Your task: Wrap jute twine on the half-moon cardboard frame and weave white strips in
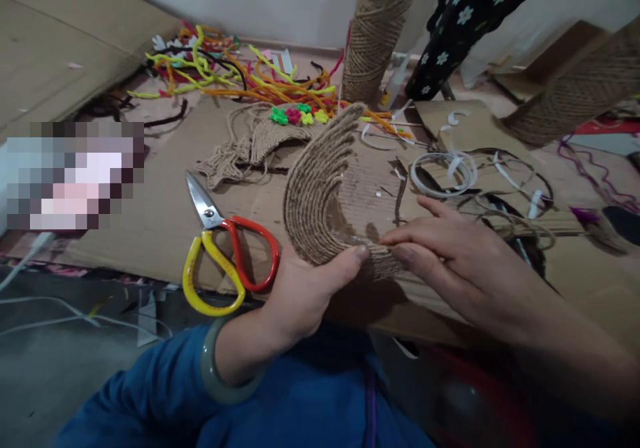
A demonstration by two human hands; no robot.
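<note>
The left hand grips the lower edge of a curved cardboard piece wrapped in jute cord, thumb pressed on top of the near end. The right hand lies half-open beside it, its fingertips touching the same end of the jute-covered piece, right against the left thumb. The piece stands tilted on its edge over a sheet of cardboard spread on the table. A green bangle circles the left wrist above a blue sleeve.

Just left of the left hand lie scissors with one red and one yellow handle, blades pointing away. Farther back sit a flat woven jute shape with small bright flowers, a tangle of coloured pipe cleaners and a tall spool of jute twine. Right of the piece lies a coil of white strip. No writing or label can be read anywhere.
</note>
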